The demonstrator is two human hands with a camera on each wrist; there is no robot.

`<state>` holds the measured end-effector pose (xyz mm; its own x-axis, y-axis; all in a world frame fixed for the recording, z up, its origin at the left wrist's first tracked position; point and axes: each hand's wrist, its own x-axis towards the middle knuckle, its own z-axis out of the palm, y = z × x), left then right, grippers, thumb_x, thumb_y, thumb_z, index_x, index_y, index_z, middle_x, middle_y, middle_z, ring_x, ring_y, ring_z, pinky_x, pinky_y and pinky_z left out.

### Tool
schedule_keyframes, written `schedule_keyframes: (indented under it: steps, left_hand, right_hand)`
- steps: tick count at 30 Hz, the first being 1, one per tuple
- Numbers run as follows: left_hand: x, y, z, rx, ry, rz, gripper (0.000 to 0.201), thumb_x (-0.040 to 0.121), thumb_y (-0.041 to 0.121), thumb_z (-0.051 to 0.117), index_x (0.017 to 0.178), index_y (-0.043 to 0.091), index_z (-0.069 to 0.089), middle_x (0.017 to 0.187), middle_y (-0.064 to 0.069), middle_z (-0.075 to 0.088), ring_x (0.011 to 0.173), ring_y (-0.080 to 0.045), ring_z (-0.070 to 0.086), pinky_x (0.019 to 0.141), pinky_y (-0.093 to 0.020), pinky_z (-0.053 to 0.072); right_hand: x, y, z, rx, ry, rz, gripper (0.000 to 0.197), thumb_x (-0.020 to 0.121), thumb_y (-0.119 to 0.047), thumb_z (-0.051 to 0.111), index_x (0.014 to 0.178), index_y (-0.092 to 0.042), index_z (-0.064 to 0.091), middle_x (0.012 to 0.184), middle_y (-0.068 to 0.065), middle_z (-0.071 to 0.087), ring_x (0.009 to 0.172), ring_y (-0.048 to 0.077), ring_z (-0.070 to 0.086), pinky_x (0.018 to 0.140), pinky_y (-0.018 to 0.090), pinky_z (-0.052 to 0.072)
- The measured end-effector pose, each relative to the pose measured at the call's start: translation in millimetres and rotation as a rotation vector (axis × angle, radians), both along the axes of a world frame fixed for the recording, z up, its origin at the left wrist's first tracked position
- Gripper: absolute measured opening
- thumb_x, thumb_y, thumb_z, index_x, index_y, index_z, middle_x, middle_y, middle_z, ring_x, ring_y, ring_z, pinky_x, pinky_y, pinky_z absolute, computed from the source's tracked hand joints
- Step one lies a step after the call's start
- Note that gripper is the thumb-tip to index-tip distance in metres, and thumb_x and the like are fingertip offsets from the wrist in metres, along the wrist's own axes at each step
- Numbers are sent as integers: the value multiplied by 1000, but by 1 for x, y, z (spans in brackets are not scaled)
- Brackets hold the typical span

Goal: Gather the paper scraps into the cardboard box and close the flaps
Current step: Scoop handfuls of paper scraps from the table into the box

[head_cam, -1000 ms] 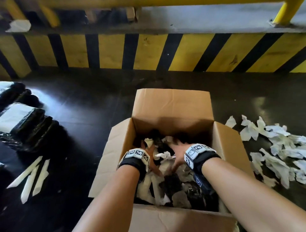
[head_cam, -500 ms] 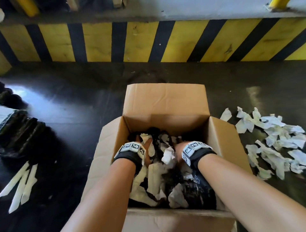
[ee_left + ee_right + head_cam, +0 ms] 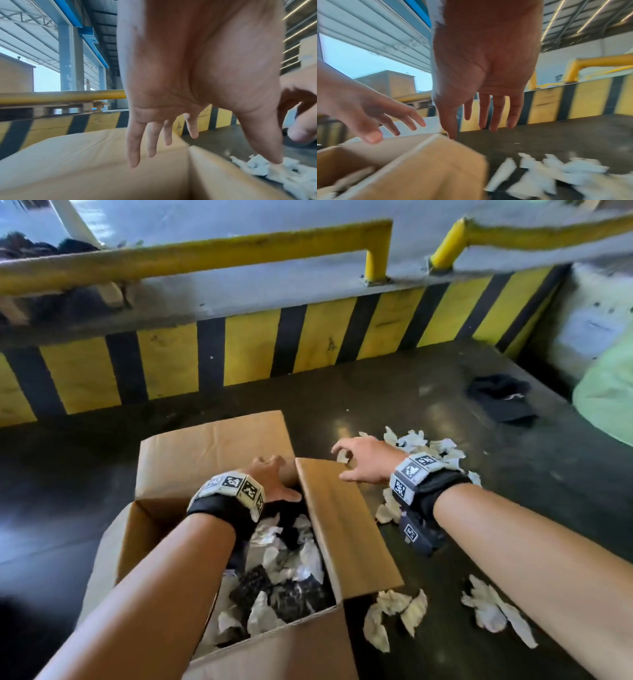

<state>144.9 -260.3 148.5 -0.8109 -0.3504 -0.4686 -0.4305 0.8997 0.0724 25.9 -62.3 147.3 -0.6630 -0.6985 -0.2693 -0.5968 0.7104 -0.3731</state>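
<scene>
The open cardboard box (image 3: 212, 446) stands on the dark floor, part full of white and dark paper scraps (image 3: 294, 556). My left hand (image 3: 274, 474) hovers over the box's far right corner, fingers spread and straight (image 3: 154, 146), holding nothing. My right hand (image 3: 356, 460) reaches past the far end of the right flap (image 3: 339, 525), fingers loosely extended (image 3: 494, 121) and empty. Just beyond it lies a pile of white scraps (image 3: 424, 446) on the floor. More scraps (image 3: 394, 614) lie by the box's near right corner, and others (image 3: 493, 611) under my right forearm.
A yellow-and-black striped curb (image 3: 257, 350) with a yellow rail (image 3: 205, 254) runs behind the box. A black cloth item (image 3: 500, 398) lies on the floor at the back right, next to a pale green sack (image 3: 606, 395).
Both hands have come up out of the scraps in the box. The right hand has swung right, past the right flap toward the floor pile. The head view has turned right.
</scene>
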Motion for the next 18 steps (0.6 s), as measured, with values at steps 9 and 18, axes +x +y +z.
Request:
schedule_keyframes:
  steps: [9, 18]
  left_hand:
    - [-131, 126, 5, 167, 70, -148, 127, 59, 65, 85, 154, 44, 4, 162, -11, 14, 141, -42, 34, 107, -57, 42]
    - [-224, 149, -75, 113, -137, -152, 152, 39, 72, 88, 151, 52, -13, 166, -10, -15, 149, -50, 0, 111, -71, 23]
  right_hand:
    - [-108, 170, -25, 309, -6, -306, 122, 58, -54, 86, 153, -41, 11, 157, 10, 24, 141, 46, 32, 109, 59, 38]
    - [-189, 190, -91, 364, -178, -248, 139, 57, -54, 91, 154, -48, -9, 166, -1, -21, 149, 47, -16, 113, 74, 14]
